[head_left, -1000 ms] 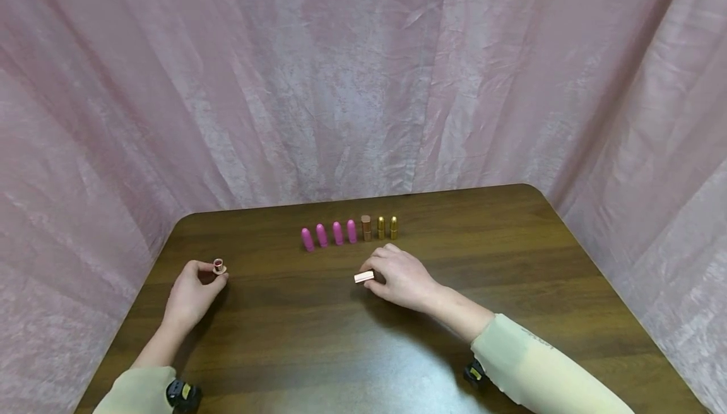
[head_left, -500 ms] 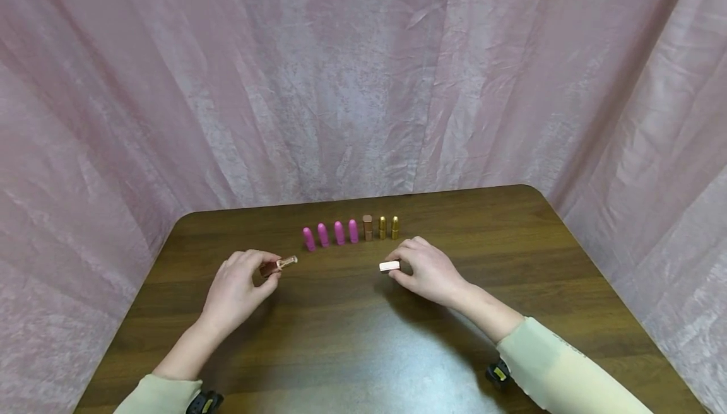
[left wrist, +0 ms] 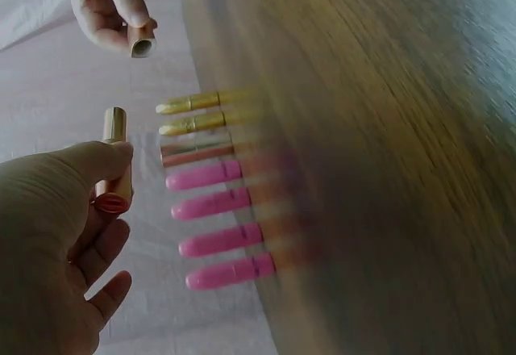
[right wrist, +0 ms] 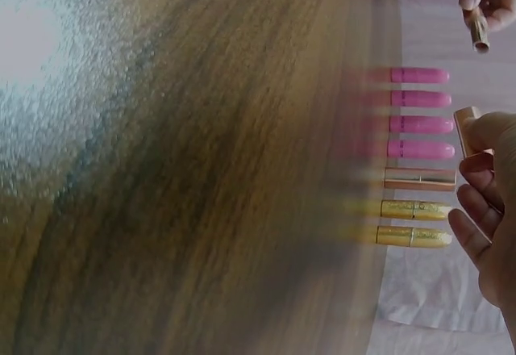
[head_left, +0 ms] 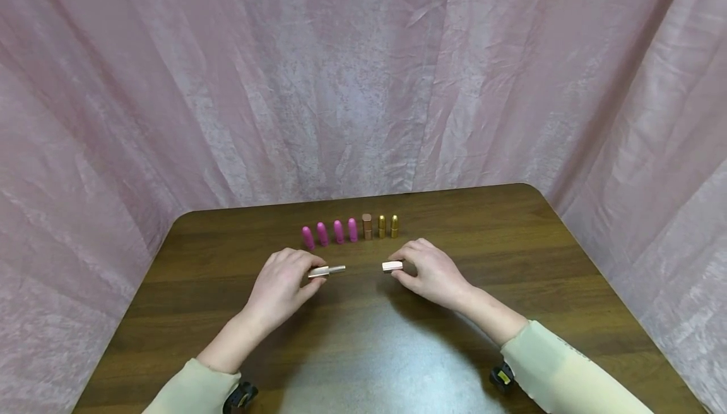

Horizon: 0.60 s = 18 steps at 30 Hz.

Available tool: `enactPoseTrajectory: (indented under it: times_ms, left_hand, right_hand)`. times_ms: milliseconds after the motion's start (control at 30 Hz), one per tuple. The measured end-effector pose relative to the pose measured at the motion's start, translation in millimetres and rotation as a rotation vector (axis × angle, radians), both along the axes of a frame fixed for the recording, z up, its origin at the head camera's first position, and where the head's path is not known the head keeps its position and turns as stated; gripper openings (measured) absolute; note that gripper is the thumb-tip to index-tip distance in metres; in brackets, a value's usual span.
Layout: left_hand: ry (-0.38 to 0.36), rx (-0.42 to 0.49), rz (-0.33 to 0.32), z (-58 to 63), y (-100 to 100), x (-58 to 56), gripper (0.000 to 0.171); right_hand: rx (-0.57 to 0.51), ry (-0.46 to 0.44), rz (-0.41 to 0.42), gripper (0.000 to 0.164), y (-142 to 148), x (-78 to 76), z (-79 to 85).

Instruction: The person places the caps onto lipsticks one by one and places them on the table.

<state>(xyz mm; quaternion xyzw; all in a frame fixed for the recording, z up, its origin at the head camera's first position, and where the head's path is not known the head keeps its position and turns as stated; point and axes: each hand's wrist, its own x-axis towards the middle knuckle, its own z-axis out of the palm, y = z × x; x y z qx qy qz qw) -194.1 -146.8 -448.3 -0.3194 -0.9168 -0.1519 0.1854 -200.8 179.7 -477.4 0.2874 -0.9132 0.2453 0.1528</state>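
Between thumb and fingers my left hand (head_left: 283,285) pinches a rose-gold lipstick base (head_left: 319,272), its narrower inner tube pointing right. Across a gap, my right hand (head_left: 430,273) pinches a rose-gold lipstick cap (head_left: 392,267). The left wrist view shows the cap's hollow end (left wrist: 143,47) turned toward the base (left wrist: 114,185). Both pieces are held above the table, in front of a row of standing lipsticks. Base and cap are apart.
Behind the hands stand several pink lipsticks (head_left: 338,232), one rose-gold lipstick (head_left: 366,227) and two gold lipsticks (head_left: 382,227). The brown wooden table (head_left: 483,224) ends at a pink curtain (head_left: 363,86).
My left hand has moved right with the lipstick base, turning its tube from upward to rightward. My right hand has shifted slightly right with the cap. The standing row is unchanged.
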Motion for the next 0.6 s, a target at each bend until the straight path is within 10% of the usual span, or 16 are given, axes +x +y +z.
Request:
enactPoseTrajectory:
  times_ms: [600]
  left_hand:
    - [-0.043,-0.001,-0.021,-8.7,38,-4.5,0.019]
  right_hand:
    - [-0.071,0.046,0.032,0.020,-14,3.0,-1.6]
